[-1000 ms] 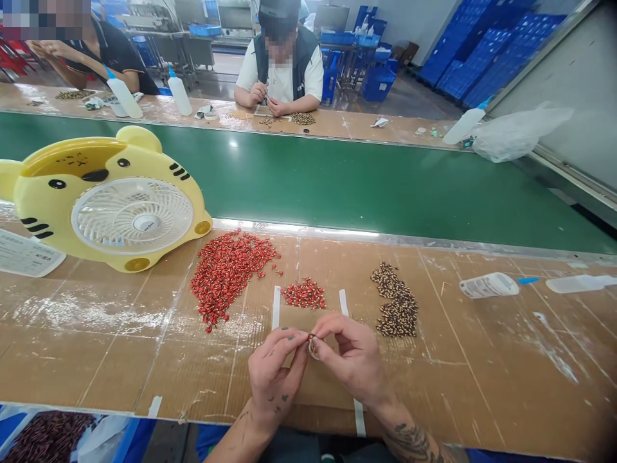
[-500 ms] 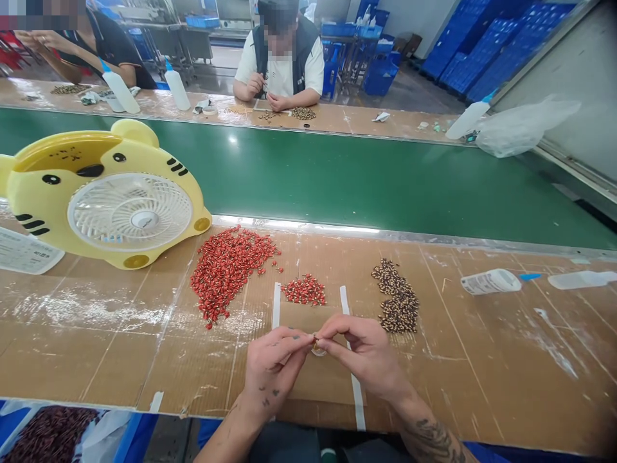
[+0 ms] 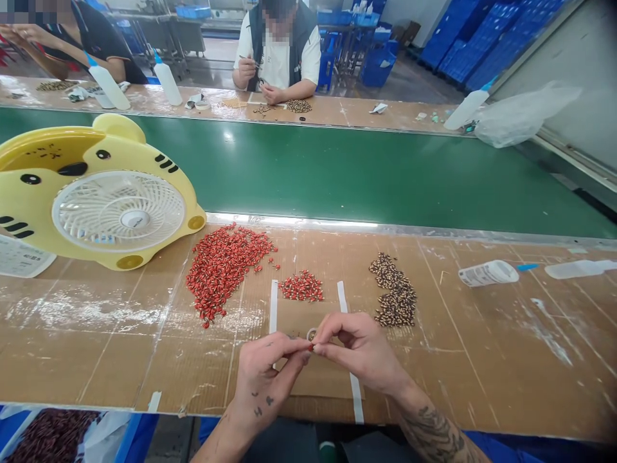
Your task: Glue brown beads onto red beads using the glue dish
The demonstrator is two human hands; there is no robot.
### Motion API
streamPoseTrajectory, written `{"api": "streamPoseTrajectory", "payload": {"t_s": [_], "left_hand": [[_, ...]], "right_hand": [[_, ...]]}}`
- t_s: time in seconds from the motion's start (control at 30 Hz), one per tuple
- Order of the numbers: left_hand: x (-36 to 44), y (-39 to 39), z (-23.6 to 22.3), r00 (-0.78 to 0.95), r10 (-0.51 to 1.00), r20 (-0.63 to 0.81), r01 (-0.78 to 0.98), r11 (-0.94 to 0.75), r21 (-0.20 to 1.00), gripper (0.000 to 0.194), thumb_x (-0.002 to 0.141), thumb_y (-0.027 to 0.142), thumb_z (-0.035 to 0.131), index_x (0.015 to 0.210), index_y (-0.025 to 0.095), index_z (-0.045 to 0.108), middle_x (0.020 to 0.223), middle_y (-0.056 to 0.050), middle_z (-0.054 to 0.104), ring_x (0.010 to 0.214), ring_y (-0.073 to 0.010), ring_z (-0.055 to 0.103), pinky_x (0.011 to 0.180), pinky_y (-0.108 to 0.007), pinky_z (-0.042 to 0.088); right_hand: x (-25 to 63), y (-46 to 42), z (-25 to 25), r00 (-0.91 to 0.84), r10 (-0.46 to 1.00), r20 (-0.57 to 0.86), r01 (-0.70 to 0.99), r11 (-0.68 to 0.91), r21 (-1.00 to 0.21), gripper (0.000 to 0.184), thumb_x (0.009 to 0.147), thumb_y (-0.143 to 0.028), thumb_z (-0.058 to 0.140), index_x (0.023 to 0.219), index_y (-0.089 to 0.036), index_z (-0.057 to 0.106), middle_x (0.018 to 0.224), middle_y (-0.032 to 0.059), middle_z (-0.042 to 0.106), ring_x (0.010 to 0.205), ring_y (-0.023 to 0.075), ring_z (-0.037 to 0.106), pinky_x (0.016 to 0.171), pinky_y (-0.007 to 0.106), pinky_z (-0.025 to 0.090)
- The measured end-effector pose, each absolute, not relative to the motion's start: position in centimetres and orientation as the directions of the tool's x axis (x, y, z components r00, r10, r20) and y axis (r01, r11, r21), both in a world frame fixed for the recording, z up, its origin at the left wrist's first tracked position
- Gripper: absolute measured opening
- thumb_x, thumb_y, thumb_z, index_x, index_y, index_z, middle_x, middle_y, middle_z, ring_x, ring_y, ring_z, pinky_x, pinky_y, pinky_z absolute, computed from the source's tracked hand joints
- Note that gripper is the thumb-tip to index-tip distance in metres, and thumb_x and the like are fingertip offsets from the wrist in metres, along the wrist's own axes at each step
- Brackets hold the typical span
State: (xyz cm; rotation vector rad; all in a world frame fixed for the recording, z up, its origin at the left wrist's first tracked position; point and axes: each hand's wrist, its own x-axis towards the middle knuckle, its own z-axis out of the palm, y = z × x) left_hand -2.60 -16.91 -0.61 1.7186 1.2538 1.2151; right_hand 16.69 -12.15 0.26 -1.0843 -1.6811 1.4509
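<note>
A tiny red piece point(image 3: 311, 347) sits where the fingertips of both hands meet. My left hand point(image 3: 266, 368) pinches it between thumb and index finger, and my right hand point(image 3: 362, 350) pinches at it from the other side. Just behind the fingertips lies a small round ring point(image 3: 312, 334), partly covered by the fingers. Beneath the hands is a brown cardboard panel point(image 3: 313, 384) flanked by two white strips. A small pile of red pieces point(image 3: 301, 287) rests at its far end. The larger red pile point(image 3: 226, 267) spreads to the left, and dark-and-gold small pieces point(image 3: 395, 292) lie to the right.
A yellow animal-shaped fan point(image 3: 110, 199) stands at the left. White bottles with blue tips point(image 3: 489, 273) lie at the right. Past the green belt point(image 3: 347, 173), two people work at the far bench. A bin of dark pieces point(image 3: 55, 434) is at lower left.
The view has shifted slightly. Both hands keep their fingertips together; the red piece now shows between them, and the ring shows behind the fingers rather than below them.
</note>
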Motion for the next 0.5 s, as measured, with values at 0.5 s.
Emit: {"api": "streamPoseTrajectory", "payload": {"t_s": [0.5], "left_hand": [[-4.5, -11.7, -4.1, 0.004, 0.998, 0.066, 0.512, -0.059, 0.857, 0.014, 0.084, 0.018, 0.065, 0.087, 0.022, 0.078, 0.083, -0.003, 0.078, 0.072, -0.0171, 0.071, 0.066, -0.025, 0.054]], "right_hand": [[20.6, -8.8, -4.0, -0.183, 0.983, 0.030, 0.338, 0.091, -0.937, 0.014, 0.086, -0.031, 0.065, 0.082, -0.019, 0.070, 0.080, 0.0036, 0.071, 0.073, 0.0174, 0.065, 0.068, 0.027, 0.050]]}}
